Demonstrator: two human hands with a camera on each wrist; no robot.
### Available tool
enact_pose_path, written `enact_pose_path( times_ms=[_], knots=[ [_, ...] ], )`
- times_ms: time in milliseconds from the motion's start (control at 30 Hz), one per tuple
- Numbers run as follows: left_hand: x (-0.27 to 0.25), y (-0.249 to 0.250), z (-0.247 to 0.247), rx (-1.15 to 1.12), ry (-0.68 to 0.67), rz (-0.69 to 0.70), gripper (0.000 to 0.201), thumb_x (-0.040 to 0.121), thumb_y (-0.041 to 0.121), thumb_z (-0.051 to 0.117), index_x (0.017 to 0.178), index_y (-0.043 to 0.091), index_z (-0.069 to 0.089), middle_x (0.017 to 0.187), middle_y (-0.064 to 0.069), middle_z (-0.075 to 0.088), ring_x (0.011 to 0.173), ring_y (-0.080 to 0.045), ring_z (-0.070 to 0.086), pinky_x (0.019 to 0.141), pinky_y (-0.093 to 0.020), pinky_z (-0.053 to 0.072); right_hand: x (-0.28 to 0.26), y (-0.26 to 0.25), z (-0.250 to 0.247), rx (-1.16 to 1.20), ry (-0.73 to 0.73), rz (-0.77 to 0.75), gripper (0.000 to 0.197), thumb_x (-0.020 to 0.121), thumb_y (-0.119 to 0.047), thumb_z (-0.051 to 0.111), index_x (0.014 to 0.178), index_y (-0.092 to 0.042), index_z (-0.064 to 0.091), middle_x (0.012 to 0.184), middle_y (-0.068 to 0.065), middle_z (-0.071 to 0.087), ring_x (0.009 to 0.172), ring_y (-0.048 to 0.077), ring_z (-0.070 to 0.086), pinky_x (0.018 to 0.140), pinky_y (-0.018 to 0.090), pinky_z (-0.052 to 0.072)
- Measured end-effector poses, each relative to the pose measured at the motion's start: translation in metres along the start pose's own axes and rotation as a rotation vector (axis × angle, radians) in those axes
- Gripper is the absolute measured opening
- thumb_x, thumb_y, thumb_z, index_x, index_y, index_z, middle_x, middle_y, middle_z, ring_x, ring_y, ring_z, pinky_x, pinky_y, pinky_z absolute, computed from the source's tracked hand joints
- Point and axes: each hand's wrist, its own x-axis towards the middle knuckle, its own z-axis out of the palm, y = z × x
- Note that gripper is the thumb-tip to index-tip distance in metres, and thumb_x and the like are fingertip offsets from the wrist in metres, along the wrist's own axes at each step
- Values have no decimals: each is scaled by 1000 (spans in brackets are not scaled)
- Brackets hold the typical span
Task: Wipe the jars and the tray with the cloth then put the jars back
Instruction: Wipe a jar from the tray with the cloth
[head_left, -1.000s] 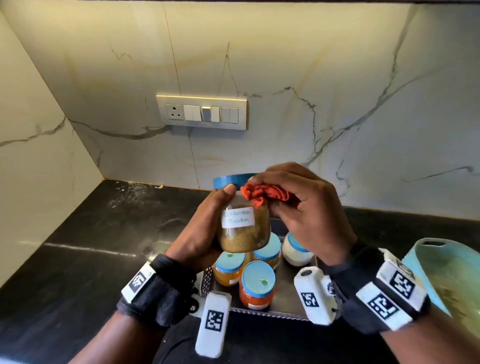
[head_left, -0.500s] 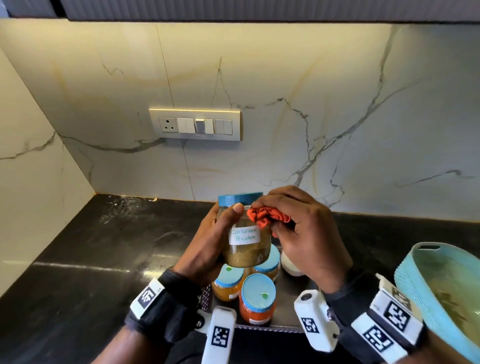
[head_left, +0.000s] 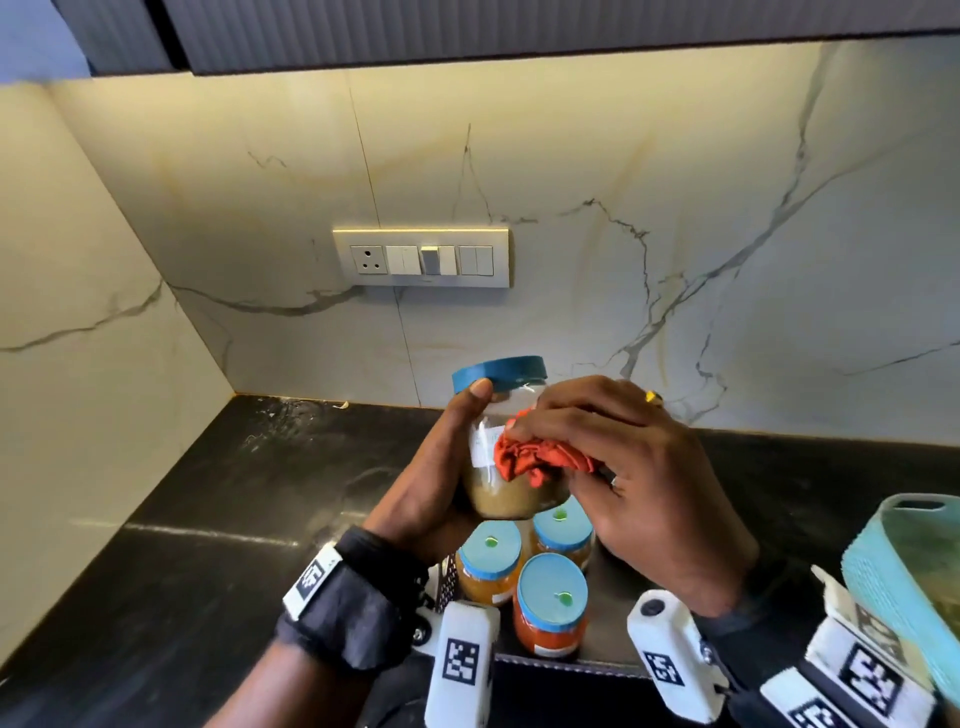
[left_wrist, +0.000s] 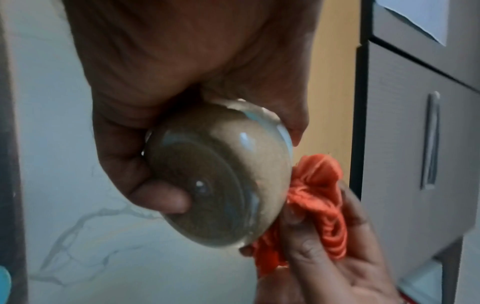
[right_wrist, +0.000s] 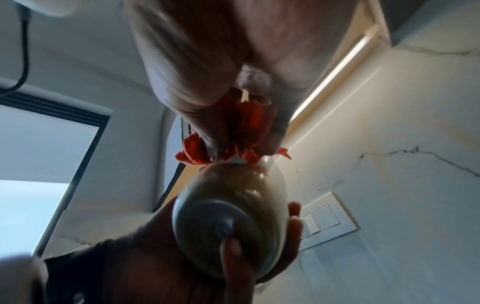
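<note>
Below, the black worktop (head_left: 197, 519) carries a dark tray (head_left: 608, 597) with three blue-lidded jars (head_left: 551, 603) at its near edge. Above them the left hand (head_left: 431, 499) wraps around a raised jar (head_left: 498, 499) of brown powder, while the right hand (head_left: 639, 483) pinches a bunched orange cloth (head_left: 535, 460) against its side.

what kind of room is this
Most likely a home kitchen: a dark stone counter against a marble-look backsplash, a wall switch panel under a cabinet, and labelled spice jars on a tray.
</note>
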Motion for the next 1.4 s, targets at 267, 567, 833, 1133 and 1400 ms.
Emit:
enact_pose_path(
  times_ms=[267,567,833,1133,1400],
  knots=[
    [2,4,11,86,-30,121,53,98,47,54,135,9,64,132,-23,68,115,-33,69,91,-45,61,-3,14,3,82,87,76,48,78,-4,83,123,-14,71,118,2,66,113,13,63,97,24,54],
    [1,-1,17,69,39,211,51,100,42,60,132,1,61,126,-29,68,108,-35,71,88,-46,62,13,23,-7,37,77,124,39,87,-16,74,126,-16,70,117,3,63,107,11,61,95,16,51],
    [10,-8,16,2,144,240,43,97,40,60,123,8,69,130,-38,62,112,-45,63,102,-61,49,-23,4,1,-87,-13,-86,37,90,-1,63,123,-14,72,124,10,59,112,23,60,96,35,53],
    [15,1,17,-61,146,232,42,93,42,59,119,12,72,121,-29,67,102,-39,67,80,-45,61,-5,17,4,14,62,8,39,87,5,64,119,-16,74,119,4,62,109,16,61,97,21,51],
    [19,-3,18,9,151,232,93,78,53,82,147,0,46,140,-43,51,120,-52,58,99,-69,48,13,35,-6,116,149,24,33,85,4,69,115,-10,73,115,7,66,109,16,63,96,28,54]
  ],
)
